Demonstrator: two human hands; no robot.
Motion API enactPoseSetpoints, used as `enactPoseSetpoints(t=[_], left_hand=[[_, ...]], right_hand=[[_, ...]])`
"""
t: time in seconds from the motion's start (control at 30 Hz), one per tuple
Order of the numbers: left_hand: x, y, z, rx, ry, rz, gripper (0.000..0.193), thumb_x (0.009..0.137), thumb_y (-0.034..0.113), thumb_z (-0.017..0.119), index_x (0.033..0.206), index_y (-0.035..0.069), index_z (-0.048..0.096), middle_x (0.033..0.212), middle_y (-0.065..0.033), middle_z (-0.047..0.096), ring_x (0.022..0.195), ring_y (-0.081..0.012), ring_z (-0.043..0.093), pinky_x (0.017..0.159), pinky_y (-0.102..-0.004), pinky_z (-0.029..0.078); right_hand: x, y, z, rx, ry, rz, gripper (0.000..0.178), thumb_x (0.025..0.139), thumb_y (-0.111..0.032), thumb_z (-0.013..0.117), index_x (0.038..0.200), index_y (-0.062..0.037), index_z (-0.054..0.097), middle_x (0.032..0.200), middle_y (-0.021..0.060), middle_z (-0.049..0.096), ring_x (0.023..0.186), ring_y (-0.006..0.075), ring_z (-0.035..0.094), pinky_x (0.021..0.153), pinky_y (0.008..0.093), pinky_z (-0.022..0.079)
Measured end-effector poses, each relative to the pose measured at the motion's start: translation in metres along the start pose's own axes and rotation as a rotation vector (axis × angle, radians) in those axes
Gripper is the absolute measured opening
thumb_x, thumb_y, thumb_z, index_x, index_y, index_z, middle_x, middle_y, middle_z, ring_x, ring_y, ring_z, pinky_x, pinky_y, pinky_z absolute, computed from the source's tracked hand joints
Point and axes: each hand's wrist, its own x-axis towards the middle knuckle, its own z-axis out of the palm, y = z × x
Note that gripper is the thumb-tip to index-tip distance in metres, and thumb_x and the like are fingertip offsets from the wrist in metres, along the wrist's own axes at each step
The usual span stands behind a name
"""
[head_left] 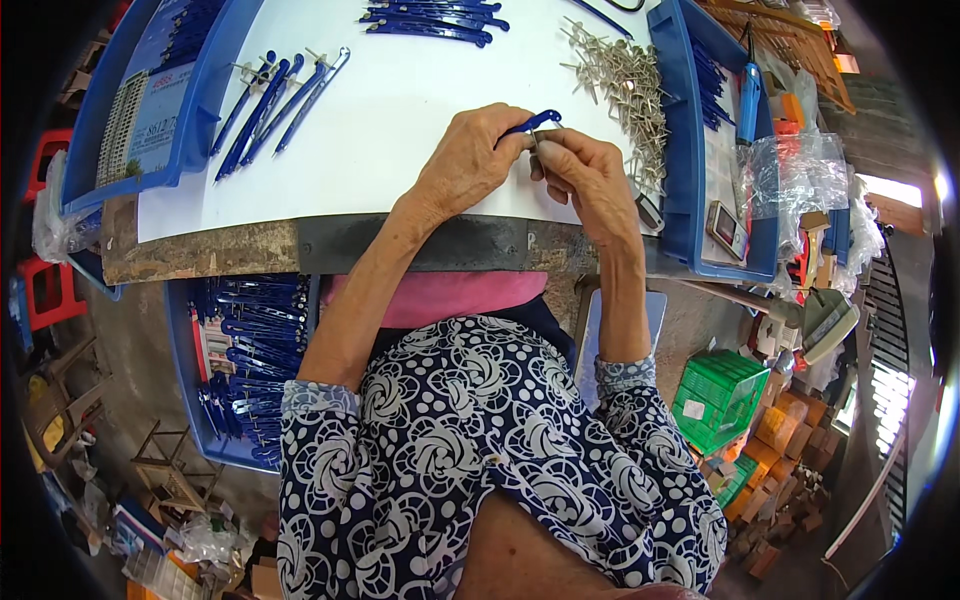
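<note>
Presently, left fingers (512, 146) hold blue strip (545, 118); right fingers (563, 160), apparently a pin (537, 133); far-left pinned strips (265, 110) seem done, right-side loose pins (635, 90) unused.

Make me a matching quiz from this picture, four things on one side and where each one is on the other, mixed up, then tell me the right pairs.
Things:
1. Held blue strip
2. Pile of metal pieces
3. Green crate
4. Lower blue tray

Places:
A. Below the table edge, left of the person's lap
B. On the white sheet, beside the right-hand blue tray
C. In the left hand
D. Toward the lower right, beyond the right sleeve

Pairs: 1-C, 2-B, 3-D, 4-A.
</note>
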Motion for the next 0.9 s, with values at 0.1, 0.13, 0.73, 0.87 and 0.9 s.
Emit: enactPoseSetpoints(t=[0.1, 0.13, 0.73, 0.87, 0.9], left_hand=[[0.0, 0.001, 0.0, -0.024, -0.008, -0.015, 0.021, 0.081, 0.01, 0.053, 0.096, -0.004, 0.059, 0.076, -0.0092, 0.059, 0.066, -0.0146, 0.054, 0.061, -0.0263, 0.044], [0.0, 0.0, 0.0, -0.025, -0.009, -0.014, 0.021, 0.081, 0.01, 0.053, 0.096, -0.004, 0.059, 0.076, -0.0092, 0.059, 0.066, -0.0146, 0.054, 0.061, -0.0263, 0.044], [0.001, -0.001, -0.001, 0.021, -0.005, -0.045, 0.021, 0.081, 0.009, 0.051, 0.096, -0.004, 0.059, 0.077, -0.0098, 0.06, 0.067, -0.0151, 0.055, 0.062, -0.0269, 0.044], [0.001, -0.002, -0.001, -0.001, 0.004, -0.038, 0.022, 0.081, 0.009, 0.051, 0.096, -0.004, 0.058, 0.077, -0.0103, 0.06, 0.067, -0.0155, 0.055, 0.062, -0.027, 0.044], [0.001, -0.002, -0.001, 0.016, -0.009, -0.015, 0.022, 0.08, 0.008, 0.051, 0.097, -0.005, 0.058, 0.077, -0.0103, 0.06, 0.067, -0.0156, 0.055, 0.062, -0.0269, 0.043]], right_hand=[[0.001, 0.003, -0.002, 0.097, -0.019, 0.013, 0.023, 0.075, -0.012, 0.067, 0.088, 0.0034, 0.058, 0.06, -0.0018, 0.05, 0.046, 0.0028, 0.034, 0.041, 0.0173, 0.025], [0.002, 0.003, -0.003, 0.056, -0.018, 0.023, 0.021, 0.075, -0.012, 0.066, 0.087, 0.0031, 0.058, 0.06, -0.002, 0.05, 0.045, 0.0024, 0.034, 0.04, 0.017, 0.025], [0.004, -0.011, 0.005, -0.176, -0.001, 0.11, 0.018, 0.083, -0.012, 0.057, 0.09, 0.0041, 0.058, 0.06, 0.0043, 0.054, 0.04, 0.0019, 0.032, 0.035, 0.0161, 0.022], [0.005, -0.005, 0.004, -0.166, 0.037, 0.079, 0.014, 0.081, -0.01, 0.059, 0.085, 0.0035, 0.058, 0.059, 0.0039, 0.054, 0.04, 0.0025, 0.034, 0.035, 0.0169, 0.024], [0.004, -0.003, 0.002, -0.042, -0.001, 0.05, 0.014, 0.079, -0.011, 0.062, 0.082, 0.0027, 0.058, 0.057, 0.0032, 0.053, 0.04, 0.0027, 0.035, 0.035, 0.017, 0.024]])
